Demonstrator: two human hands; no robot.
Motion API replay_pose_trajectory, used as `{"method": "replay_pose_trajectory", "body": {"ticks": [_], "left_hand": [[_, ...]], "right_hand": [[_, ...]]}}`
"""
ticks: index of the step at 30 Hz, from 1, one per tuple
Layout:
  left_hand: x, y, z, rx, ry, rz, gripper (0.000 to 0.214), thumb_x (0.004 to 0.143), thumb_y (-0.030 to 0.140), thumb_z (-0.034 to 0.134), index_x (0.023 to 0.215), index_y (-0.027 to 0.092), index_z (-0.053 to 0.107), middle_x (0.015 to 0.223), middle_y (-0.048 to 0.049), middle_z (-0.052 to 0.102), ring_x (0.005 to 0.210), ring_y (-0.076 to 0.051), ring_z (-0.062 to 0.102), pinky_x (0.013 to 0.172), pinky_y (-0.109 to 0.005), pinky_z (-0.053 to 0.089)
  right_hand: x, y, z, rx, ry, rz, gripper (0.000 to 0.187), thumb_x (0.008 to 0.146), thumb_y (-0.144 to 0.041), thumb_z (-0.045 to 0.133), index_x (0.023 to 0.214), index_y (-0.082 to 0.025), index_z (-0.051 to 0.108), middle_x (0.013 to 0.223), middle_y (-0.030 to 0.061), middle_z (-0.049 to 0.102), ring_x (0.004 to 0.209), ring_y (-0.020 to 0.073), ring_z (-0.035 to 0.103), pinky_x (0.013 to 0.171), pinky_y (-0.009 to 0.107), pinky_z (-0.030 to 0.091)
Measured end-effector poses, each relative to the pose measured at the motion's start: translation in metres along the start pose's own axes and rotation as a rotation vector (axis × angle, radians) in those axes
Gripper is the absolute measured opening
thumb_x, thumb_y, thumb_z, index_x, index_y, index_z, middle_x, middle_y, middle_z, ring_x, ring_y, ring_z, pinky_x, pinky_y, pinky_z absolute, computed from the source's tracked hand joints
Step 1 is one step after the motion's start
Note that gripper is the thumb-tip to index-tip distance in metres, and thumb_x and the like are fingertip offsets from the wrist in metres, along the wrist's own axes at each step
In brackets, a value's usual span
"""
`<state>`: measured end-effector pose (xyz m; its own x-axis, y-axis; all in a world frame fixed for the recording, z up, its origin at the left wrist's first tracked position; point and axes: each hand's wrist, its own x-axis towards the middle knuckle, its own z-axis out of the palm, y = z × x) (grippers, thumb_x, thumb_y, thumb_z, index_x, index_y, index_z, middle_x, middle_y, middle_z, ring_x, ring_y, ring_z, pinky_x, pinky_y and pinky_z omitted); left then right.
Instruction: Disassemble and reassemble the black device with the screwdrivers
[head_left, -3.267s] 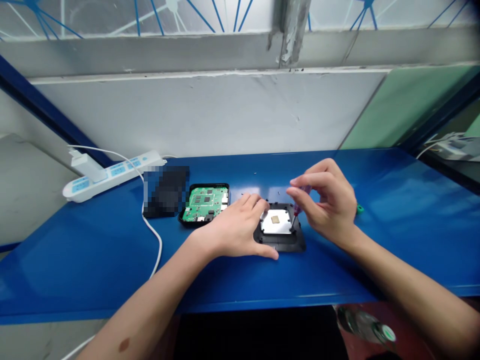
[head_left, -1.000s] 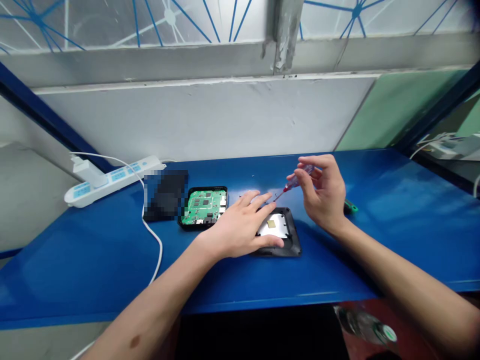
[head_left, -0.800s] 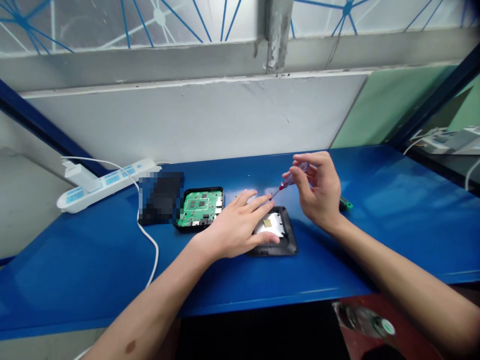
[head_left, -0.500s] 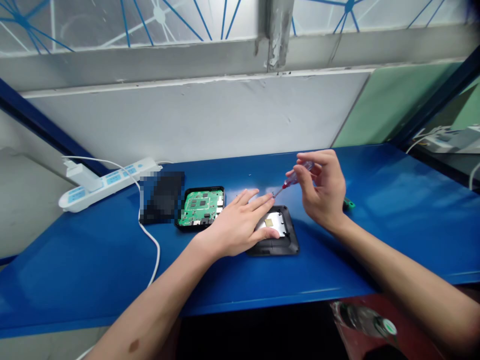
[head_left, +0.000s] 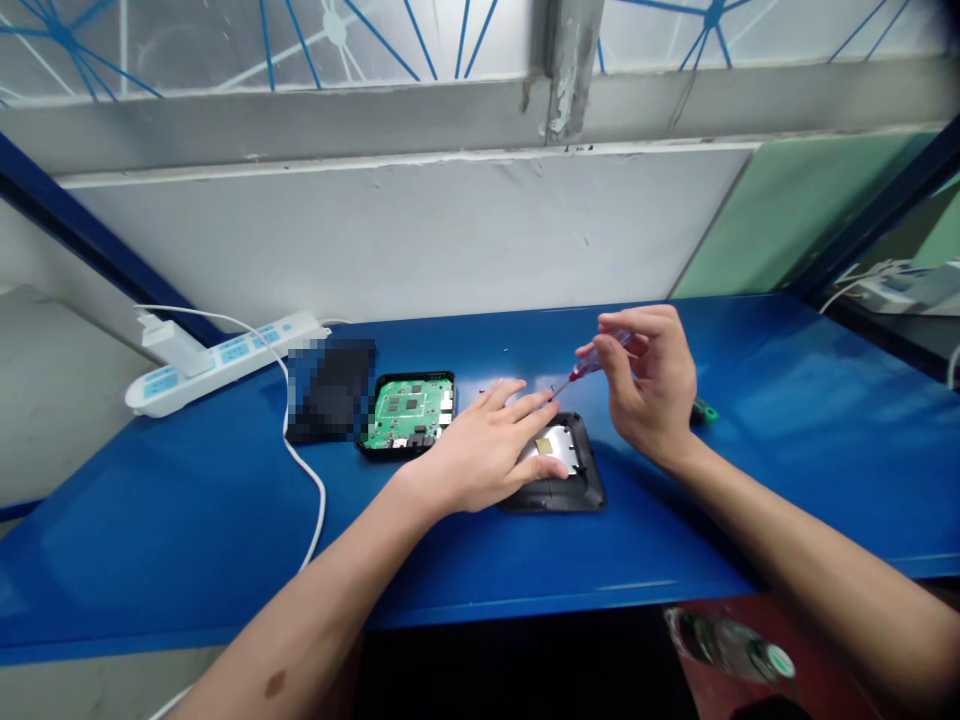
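A black square cover [head_left: 581,488] with a silver plate inside lies on the blue bench [head_left: 150,520]. My left hand [head_left: 487,445] rests on its left part, fingers stretched out flat, thumb along the near edge. My right hand [head_left: 652,385] is above the cover's far right corner, fingers pinched round a small red-handled screwdriver [head_left: 589,366]. The tool slants down to the left, its tip near my left fingertips. To the left lies a black tray holding a green circuit board [head_left: 411,408].
A blurred dark block [head_left: 330,388] sits beside the circuit board. A white power strip [head_left: 225,358] with a plug and a white cable [head_left: 311,500] lies at the back left. A small green object [head_left: 705,410] shows behind my right hand. A wall rises behind the bench.
3.3 s ago the screwdriver stood upright on the cover's right side; now my right hand holds it higher and slanted toward the far edge. My left hand has slid further over the cover.
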<state>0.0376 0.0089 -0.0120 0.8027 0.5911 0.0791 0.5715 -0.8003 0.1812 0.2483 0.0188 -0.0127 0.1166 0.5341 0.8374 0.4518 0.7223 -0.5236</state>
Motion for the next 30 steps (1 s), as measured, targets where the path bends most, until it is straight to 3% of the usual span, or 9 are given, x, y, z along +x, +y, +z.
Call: {"method": "replay_pose_trajectory", "body": {"ticks": [6,11,17,22,25,30], "left_hand": [[0.0,-0.001,0.0,-0.015,0.009,-0.015,0.075,0.101,0.069,0.029,0.155,0.018,0.038,0.162,-0.007,0.039,0.153,-0.032,0.024,0.124,-0.048,0.021],[-0.005,0.0,-0.011,-0.021,0.017,-0.062,0.061,0.102,0.063,0.041,0.141,0.018,0.053,0.144,-0.0114,0.056,0.135,-0.03,0.044,0.113,-0.044,0.038],[-0.014,0.004,-0.019,0.018,-0.033,-0.099,0.103,0.072,0.087,0.061,0.141,0.012,0.051,0.133,-0.0162,0.058,0.12,-0.036,0.053,0.106,-0.051,0.043],[-0.018,0.006,-0.022,-0.016,-0.096,-0.098,0.107,0.066,0.081,0.072,0.143,0.012,0.047,0.14,-0.0186,0.053,0.127,-0.039,0.052,0.105,-0.049,0.046],[-0.016,0.01,-0.019,-0.039,-0.095,-0.092,0.102,0.069,0.075,0.075,0.142,0.011,0.047,0.139,-0.0191,0.053,0.13,-0.038,0.05,0.107,-0.048,0.045],[-0.01,0.018,-0.01,-0.066,-0.049,-0.087,0.11,0.068,0.078,0.074,0.145,0.007,0.042,0.144,-0.0223,0.05,0.134,-0.04,0.047,0.114,-0.051,0.04]], "right_hand": [[0.003,0.0,-0.003,-0.041,0.056,-0.022,0.018,0.096,-0.02,0.061,0.113,-0.026,0.062,0.104,0.0016,0.055,0.071,0.0092,0.068,0.06,0.028,0.062],[0.003,-0.003,-0.003,-0.032,0.059,-0.018,0.017,0.097,-0.021,0.061,0.113,-0.025,0.061,0.103,0.0013,0.055,0.069,0.0083,0.066,0.059,0.027,0.061],[-0.001,-0.005,-0.002,-0.011,0.013,-0.002,0.02,0.095,-0.022,0.065,0.114,-0.028,0.066,0.098,0.001,0.058,0.07,0.0098,0.063,0.052,0.024,0.057],[-0.002,-0.014,-0.002,-0.04,-0.026,0.022,0.035,0.095,-0.021,0.063,0.128,-0.031,0.062,0.106,0.0037,0.057,0.08,0.0135,0.064,0.062,0.029,0.062],[-0.004,-0.022,-0.002,-0.03,-0.045,0.011,0.051,0.095,-0.018,0.061,0.141,-0.036,0.052,0.116,0.0062,0.054,0.085,0.0153,0.064,0.067,0.033,0.064],[-0.009,-0.028,0.002,-0.024,-0.162,-0.056,0.067,0.091,-0.013,0.064,0.149,-0.038,0.042,0.119,0.0074,0.051,0.104,0.0219,0.062,0.072,0.037,0.064]]}}
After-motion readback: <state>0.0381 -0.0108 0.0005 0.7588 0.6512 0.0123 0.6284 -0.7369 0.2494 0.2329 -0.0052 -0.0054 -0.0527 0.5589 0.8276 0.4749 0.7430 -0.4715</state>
